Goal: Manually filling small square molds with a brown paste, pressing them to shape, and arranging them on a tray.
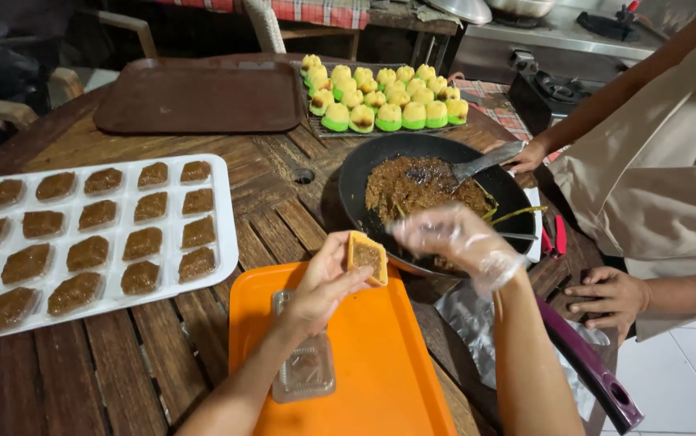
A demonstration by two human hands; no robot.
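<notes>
At nine o'clock a white plastic mould tray (pixel 223 202) holds rows of brown filling; a dark brown rectangular tray (pixel 203 95) lies at eleven. At six, a bright orange plastic tray (pixel 380 363) carries a clear plastic mould (pixel 306 367). Above it the left hand (pixel 324 282) pinches a small yellow square cup of brown filling (pixel 367 257), tilted. The right hand (pixel 453 236), in a clear glove, hovers half-curled, blurred, blocking the black round pan of brown filling (pixel 421 190). Yellow-green cakes (pixel 384 97) sit at twelve. Another person's hands (pixel 614 295) rest at three.

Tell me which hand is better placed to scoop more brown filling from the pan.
Probably the right hand: it is gloved and hovers over the black pan of filling. The left hand is busy holding the small mould.
</notes>
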